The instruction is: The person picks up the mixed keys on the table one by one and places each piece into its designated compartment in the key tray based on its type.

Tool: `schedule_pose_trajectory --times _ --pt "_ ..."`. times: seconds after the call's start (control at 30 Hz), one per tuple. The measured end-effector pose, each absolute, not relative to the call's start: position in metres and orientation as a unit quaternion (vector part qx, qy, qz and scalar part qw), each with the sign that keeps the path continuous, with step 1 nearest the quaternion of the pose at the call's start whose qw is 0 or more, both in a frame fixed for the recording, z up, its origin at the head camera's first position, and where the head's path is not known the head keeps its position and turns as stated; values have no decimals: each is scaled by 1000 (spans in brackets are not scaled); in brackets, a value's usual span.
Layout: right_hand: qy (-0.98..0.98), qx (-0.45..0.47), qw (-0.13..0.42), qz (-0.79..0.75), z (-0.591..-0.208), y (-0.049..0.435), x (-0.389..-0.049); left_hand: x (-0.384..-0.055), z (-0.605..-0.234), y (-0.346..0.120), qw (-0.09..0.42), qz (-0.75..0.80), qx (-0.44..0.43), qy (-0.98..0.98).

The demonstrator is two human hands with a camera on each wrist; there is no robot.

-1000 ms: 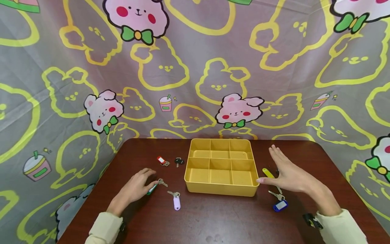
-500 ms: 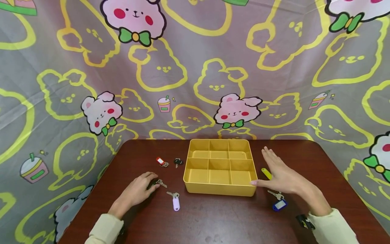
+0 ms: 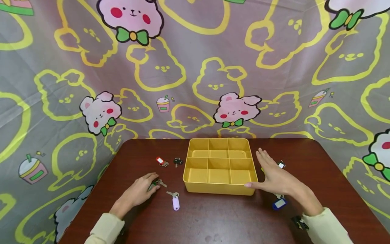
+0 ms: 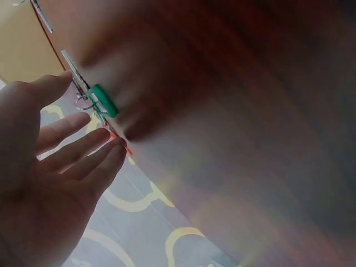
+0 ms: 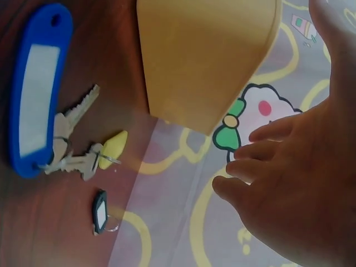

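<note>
My left hand (image 3: 137, 190) is low over the left of the table, thumb and fingers relaxed and spread around a key with a green tag (image 4: 104, 101). In the left wrist view the thumb tip is beside the key blade and the fingertips are near the tag; nothing is pinched. At the right wall of a yellow divided box (image 3: 219, 188) hovers my right hand (image 3: 275, 178), fingers straight and thumb stretched out across the box's front corner. Beneath it lie keys with a blue tag (image 5: 40, 97), a yellow tag (image 5: 114, 149) partly hidden in the head view, and a black tag (image 5: 100, 211).
A key with a lilac tag (image 3: 176, 203) lies between the left hand and the box. Farther back are a red-tagged key (image 3: 160, 160) and a black-headed key (image 3: 178, 162). Patterned cloth (image 3: 195, 74) hangs behind the brown table (image 3: 213, 220).
My right hand has moved left, closer over the box's right side, uncovering the black tag and covering most of the yellow one. The left hand has shifted slightly around the green-tagged key.
</note>
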State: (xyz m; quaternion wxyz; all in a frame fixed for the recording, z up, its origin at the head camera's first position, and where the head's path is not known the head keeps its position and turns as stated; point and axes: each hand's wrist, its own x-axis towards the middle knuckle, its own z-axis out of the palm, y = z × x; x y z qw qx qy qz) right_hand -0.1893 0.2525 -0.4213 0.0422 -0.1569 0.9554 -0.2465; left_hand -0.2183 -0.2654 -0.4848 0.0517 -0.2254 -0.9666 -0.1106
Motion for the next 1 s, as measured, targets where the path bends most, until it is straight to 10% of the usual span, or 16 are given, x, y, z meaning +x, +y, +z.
schedule_pose_trajectory --times 1.0 --pt "953 -169 35 -251 -445 234 -193 -219 -491 -264 68 -70 -261 -960"
